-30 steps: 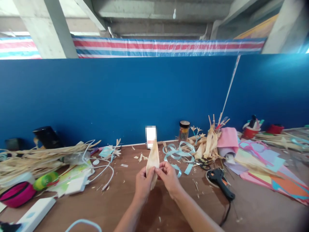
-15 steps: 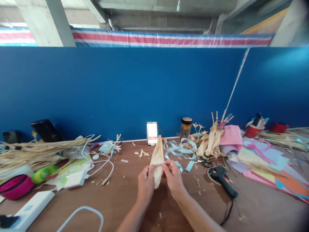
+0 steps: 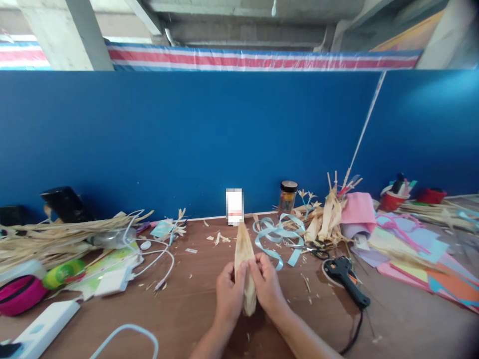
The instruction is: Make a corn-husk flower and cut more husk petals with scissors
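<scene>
Straw-coloured and papery, the dry husk [image 3: 244, 249] is centre stage, held lengthwise over the middle of the table [image 3: 179, 309], its narrow tip pointing at the far edge! The left hand [image 3: 229, 291] has it pinched, thumb flat on the face, fingers curled in; the right hand [image 3: 270, 289] matches it from the other side, closed just as snugly, thumbs side by side. Whether the husk's lower end touches the wood, I can't tell.

This looks like shaping work, and it asks for soft thumbs: press along the grain, spread the pressure evenly, because a sharp sideways tug could well split it. Keep both pinches level and the crease should run true.

Outward now! Pale blue ribbon [image 3: 295, 256] loops toward the far edge, a jar [image 3: 288, 198] behind it. Scissors [image 3: 320, 250] and a glue gun [image 3: 347, 281] lie to the right; best keep that right elbow off the cord [image 3: 355, 336]. Over by the far left corner, more husks [image 3: 75, 232] sprawl in a heap.
</scene>
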`<state>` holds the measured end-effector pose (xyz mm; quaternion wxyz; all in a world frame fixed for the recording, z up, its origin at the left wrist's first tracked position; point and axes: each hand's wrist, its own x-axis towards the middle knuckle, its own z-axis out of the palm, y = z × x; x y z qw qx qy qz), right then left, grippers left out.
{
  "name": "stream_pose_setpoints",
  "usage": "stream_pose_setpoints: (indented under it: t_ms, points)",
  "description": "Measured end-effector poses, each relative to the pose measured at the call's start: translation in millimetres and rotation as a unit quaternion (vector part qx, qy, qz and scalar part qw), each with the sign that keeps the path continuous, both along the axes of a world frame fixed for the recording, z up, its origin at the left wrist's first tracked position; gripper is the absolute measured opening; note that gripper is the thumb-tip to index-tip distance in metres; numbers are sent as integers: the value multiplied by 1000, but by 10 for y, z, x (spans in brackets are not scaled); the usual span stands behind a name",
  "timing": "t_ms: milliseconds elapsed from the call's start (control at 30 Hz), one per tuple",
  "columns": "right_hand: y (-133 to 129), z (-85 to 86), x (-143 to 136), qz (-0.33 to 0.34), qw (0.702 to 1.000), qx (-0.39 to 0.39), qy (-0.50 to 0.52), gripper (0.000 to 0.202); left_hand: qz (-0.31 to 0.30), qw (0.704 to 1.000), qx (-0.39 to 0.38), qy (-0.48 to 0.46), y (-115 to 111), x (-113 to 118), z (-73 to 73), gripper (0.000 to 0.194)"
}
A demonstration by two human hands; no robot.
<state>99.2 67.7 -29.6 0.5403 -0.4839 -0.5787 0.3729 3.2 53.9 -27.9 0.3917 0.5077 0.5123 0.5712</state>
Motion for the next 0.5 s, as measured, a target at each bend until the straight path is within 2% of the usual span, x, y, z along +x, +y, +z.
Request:
stream_pose_setpoints:
  t_ms: [67, 200, 367, 500]
  points:
    - [-22, 8, -8, -13, 1000, 4, -23, 18, 6, 999, -24, -21, 33, -9, -45, 31]
    - [-26, 15, 5, -81, 994, 23, -70, 18, 41, 998, -33, -24, 60, -8, -101, 33]
    - [-25, 43, 14, -104, 988, 39, -107, 20, 56, 998, -18, 13, 58, -28, -21, 34]
    - [5, 57, 57, -104, 988, 38, -108, 21, 30, 997, -58, -48, 63, -46, 17, 38]
